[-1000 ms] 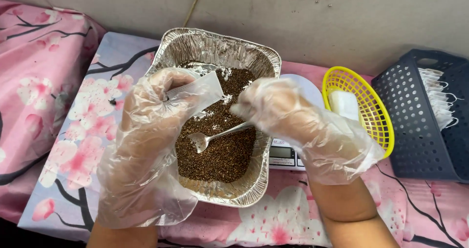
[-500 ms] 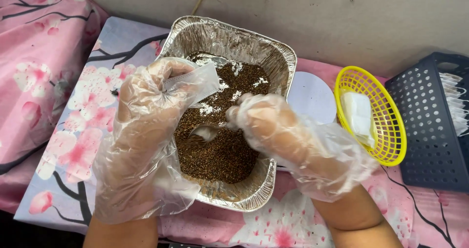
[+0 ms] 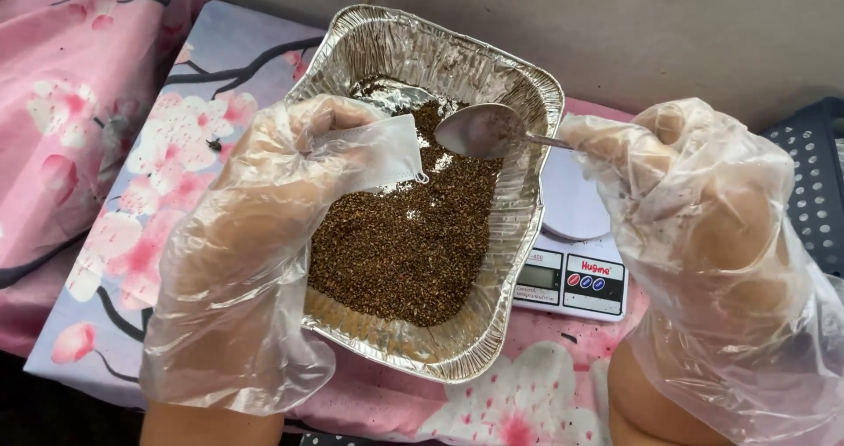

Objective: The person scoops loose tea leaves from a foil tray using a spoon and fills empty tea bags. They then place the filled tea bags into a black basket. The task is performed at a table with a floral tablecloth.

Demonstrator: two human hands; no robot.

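Note:
Both my hands wear loose clear plastic gloves. My left hand (image 3: 255,226) hovers over the left rim of a foil tray (image 3: 519,200) and pinches a small white filter bag (image 3: 369,152) at its top. The tray holds dark brown granules (image 3: 404,244). My right hand (image 3: 694,209) is at the tray's right side and grips the handle of a metal spoon (image 3: 479,131), whose bowl hangs above the granules near the bag's mouth. I cannot tell what the spoon carries.
A small white digital kitchen scale (image 3: 576,261) lies just right of the tray, partly under it. A dark plastic crate (image 3: 813,182) stands at the far right. A pink blossom-print cloth (image 3: 114,147) covers the table, with a grey wall behind.
My right hand has pulled out to the right and lifted the spoon from the granules up beside the bag. The camera has moved closer, and the yellow basket is out of view.

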